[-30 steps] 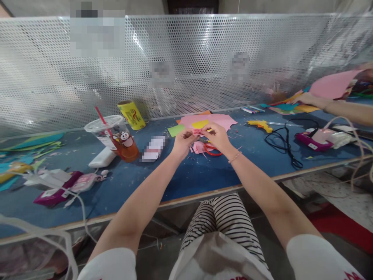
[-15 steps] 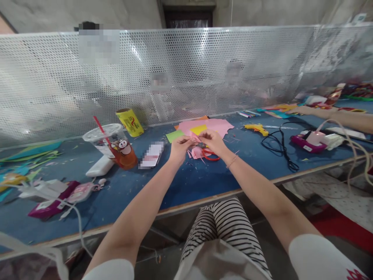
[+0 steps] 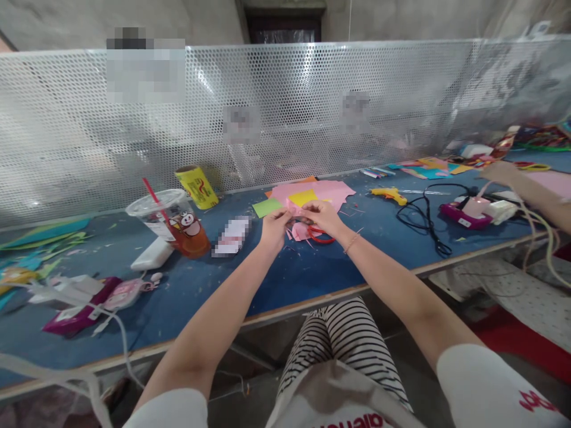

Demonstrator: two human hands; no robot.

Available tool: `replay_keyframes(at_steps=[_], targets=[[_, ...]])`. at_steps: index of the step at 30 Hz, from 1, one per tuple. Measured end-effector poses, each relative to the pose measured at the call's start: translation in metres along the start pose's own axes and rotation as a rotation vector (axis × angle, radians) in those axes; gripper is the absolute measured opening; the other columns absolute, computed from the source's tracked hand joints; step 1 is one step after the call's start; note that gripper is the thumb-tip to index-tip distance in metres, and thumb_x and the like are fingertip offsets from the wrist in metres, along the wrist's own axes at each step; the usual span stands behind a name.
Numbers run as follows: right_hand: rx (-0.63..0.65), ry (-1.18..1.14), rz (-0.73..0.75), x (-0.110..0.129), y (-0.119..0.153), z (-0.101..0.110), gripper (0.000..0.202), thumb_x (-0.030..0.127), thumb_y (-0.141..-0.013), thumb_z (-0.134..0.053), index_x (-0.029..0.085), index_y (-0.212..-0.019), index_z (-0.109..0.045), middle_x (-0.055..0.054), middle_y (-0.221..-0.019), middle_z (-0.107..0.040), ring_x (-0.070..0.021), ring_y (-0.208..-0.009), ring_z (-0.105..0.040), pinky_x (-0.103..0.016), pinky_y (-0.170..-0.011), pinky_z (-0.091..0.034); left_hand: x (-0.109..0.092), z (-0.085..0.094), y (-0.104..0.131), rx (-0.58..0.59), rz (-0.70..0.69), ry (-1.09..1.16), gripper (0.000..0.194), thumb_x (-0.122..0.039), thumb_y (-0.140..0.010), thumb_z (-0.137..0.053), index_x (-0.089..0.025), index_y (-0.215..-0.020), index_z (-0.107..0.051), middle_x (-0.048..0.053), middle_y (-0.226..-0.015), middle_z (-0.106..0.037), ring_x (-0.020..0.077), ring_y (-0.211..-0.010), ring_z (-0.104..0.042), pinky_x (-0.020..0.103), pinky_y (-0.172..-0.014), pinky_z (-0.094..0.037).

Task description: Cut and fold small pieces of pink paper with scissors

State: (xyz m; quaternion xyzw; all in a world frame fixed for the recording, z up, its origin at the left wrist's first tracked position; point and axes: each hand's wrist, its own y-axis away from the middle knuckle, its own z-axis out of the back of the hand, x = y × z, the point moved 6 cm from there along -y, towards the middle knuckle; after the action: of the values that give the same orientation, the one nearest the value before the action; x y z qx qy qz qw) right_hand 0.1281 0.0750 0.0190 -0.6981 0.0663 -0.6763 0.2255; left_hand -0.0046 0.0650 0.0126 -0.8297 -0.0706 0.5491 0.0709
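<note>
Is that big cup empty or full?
Partly full: orange-brown drink shows low in the clear cup, with none seen near its top.

Blue tabletop, left of centre: lidded clear cup of amber drink with red straw, yellow tube behind it, white block just beside its base, pixelated flat slab to its right. Right side: yellow glue gun, tangled black cord, purple power strip. Perforated metal screen runs along the back edge.
</note>
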Motion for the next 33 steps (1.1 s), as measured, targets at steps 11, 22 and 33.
replay_keyframes(at_steps=[11,22,33], targets=[[0.025,0.085,-0.003,-0.001,0.001,-0.001,0.025,0.037,-0.065,-0.064,0.014,-0.071,-0.059,0.002,-0.056,-0.056,-0.0084,-0.050,-0.051,-0.021,-0.050,-0.041,-0.002,0.004,-0.004,0.025,-0.013,-0.158,0.027,-0.036,-0.054,-0.073,-0.014,-0.063,-0.060,-0.003,-0.054,-0.055,0.0070,-0.048,-0.050,0.022,-0.053,-0.043],[0.169,0.001,-0.025,-0.003,0.005,-0.014,0.031,0.045,-0.067,-0.062,0.015,-0.067,-0.052,0.005,-0.050,-0.049,-0.0057,-0.044,-0.044,-0.020,-0.045,-0.037,-0.033,-0.010,0.009,0.008,-0.503,-0.834,0.014,-0.027,-0.076,-0.050,-0.018,-0.066,-0.054,-0.004,-0.053,-0.045,0.0092,-0.050,-0.038,0.022,-0.054,-0.028],[0.209,-0.246,-0.099,-0.001,0.010,-0.022,0.026,0.035,-0.066,-0.064,0.018,-0.062,-0.045,0.009,-0.039,-0.042,-0.0042,-0.031,-0.030,-0.018,-0.032,-0.023,-0.026,-0.019,0.005,0.159,-0.283,-0.566,0.020,-0.034,-0.075,-0.052,-0.019,-0.062,-0.050,-0.006,-0.047,-0.037,0.0086,-0.045,-0.035,0.021,-0.049,-0.026]])
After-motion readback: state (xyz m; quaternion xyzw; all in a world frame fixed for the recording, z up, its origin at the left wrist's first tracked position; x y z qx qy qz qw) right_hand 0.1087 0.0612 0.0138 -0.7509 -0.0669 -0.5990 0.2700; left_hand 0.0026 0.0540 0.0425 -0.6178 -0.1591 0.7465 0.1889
